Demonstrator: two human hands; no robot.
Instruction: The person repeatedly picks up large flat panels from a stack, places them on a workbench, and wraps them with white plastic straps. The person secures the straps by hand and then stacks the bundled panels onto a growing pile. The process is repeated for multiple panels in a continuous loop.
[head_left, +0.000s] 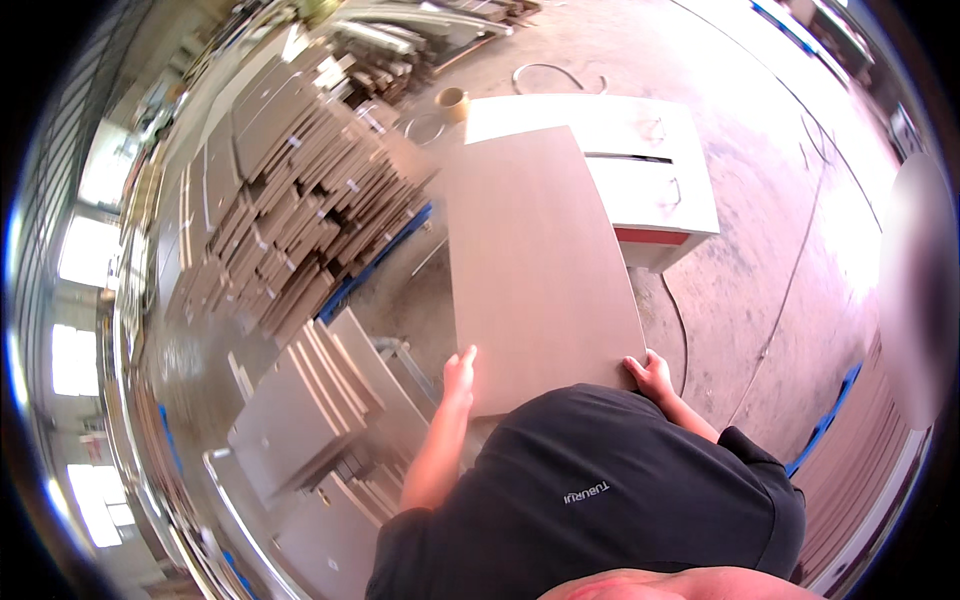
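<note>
The panel (540,260), gripped along opposite long edges at its near end by left hand (459,378) and right hand (653,376), extends lengthwise away, overlapping the worktop's (635,196) left side.

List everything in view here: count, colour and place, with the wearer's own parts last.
Large panel: 1, light brown, centre
Bench-like unit: 1, white, past panel's far end
Roll: 1, tan, unit's far left corner
Board pile: 1, grey-brown, upper left
Smaller board stack: 1, grey-brown, lower left
Edge stack: 1, brown, lower right
Pallet parts: several, blue, beside stacks
Scrap strips: many, mixed, top
Cables: several, dark, floor
Windows: at least four, white, left
Shirt: 1, black, bottom
Left hand: 1, bare, panel's left edge
Right hand: 1, bare, panel's right edge
</note>
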